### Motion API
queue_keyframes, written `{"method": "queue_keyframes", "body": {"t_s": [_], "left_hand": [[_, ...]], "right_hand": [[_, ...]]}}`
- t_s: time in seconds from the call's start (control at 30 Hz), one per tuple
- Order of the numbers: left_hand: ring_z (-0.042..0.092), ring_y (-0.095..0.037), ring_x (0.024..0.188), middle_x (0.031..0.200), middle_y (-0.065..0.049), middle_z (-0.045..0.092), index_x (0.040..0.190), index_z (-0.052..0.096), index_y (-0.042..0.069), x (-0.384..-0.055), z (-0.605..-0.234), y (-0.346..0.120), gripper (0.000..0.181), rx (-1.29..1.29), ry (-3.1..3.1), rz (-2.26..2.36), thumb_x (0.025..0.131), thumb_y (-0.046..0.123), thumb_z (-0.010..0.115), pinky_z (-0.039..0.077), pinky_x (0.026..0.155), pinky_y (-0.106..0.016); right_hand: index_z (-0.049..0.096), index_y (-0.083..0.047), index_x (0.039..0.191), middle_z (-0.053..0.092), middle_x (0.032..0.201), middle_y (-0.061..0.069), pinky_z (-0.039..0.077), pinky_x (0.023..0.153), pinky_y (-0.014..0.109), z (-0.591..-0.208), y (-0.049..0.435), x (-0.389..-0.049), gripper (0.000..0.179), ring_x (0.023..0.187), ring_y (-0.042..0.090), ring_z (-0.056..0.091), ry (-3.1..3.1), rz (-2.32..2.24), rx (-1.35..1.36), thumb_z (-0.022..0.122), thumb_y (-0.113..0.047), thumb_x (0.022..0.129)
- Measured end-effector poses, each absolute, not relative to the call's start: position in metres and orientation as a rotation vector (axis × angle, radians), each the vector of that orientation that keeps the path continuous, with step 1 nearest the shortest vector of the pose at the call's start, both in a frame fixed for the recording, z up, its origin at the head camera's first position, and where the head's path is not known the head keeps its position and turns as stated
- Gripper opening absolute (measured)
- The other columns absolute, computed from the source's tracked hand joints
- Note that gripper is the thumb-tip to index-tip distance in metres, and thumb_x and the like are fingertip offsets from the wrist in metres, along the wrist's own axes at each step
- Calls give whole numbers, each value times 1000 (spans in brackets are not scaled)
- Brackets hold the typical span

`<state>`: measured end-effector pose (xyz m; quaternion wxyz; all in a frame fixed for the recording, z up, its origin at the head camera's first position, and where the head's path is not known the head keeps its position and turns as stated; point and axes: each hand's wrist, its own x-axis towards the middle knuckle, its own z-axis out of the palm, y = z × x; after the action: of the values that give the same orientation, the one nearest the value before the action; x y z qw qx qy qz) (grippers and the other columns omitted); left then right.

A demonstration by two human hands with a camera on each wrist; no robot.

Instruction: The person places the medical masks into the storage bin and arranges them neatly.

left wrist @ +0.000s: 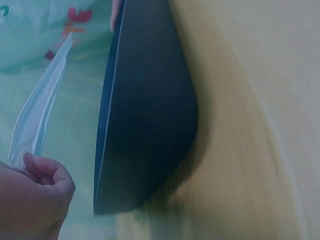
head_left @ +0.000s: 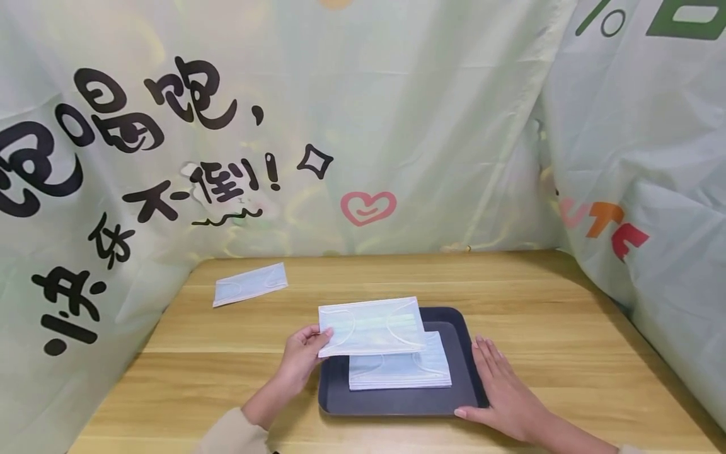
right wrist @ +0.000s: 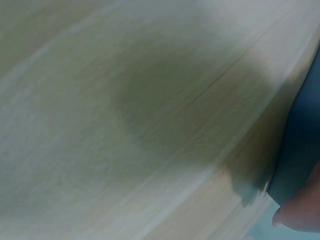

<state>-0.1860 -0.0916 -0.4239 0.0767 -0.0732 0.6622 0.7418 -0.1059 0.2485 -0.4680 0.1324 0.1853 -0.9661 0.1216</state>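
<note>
Thumb and fingers of my left hand pinch the left end of a pale blue face mask, held above a dark tray. In the left wrist view the same mask appears nearly edge-on, beside the tray's outer wall. A stack of face masks lies in the tray, its upper part hidden by the held mask. My right hand rests against the tray's right side, fingers straight and thumb at the near corner. The right wrist view catches only part of that hand at the tray's edge.
Farther back on the left, a single face mask lies on the wooden table. Printed curtains hang along the back and both sides of the table.
</note>
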Motion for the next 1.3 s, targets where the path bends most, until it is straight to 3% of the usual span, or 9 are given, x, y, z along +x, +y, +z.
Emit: {"method": "queue_keyframes", "body": {"t_s": [0.23,0.5,1.07,1.3], "left_hand": [[57,-4,64,73,5,59,104,55,-12,-180,-429,-70,25,-106,2021,2127,90,10,58,52,60,-19],[47,-6,61,67,5,54,99,60,-10,-175,-441,-53,26,-36,2220,1922,89,14,61,43,54,-20],[47,-8,60,64,2,53,89,62,-8,-177,-444,-54,19,25,2406,1770,85,11,65,43,53,-21],[43,-7,54,59,3,44,78,61,-7,-178,-441,-58,15,176,2568,1667,81,6,67,39,50,-18]], "right_hand": [[25,9,141,33,141,34,-16,109,13,-468,249,-108,109,137,2,-23,-2741,273,579,66,-63,70],[28,10,139,36,139,33,-16,111,15,-471,248,-108,110,140,7,-19,-2696,191,600,64,-66,69],[28,11,138,37,137,35,-15,112,15,-473,249,-108,109,140,7,-19,-2671,193,619,65,-64,69],[30,12,137,37,137,35,-14,112,15,-473,249,-109,108,140,6,-20,-2667,206,620,66,-64,69]]}}
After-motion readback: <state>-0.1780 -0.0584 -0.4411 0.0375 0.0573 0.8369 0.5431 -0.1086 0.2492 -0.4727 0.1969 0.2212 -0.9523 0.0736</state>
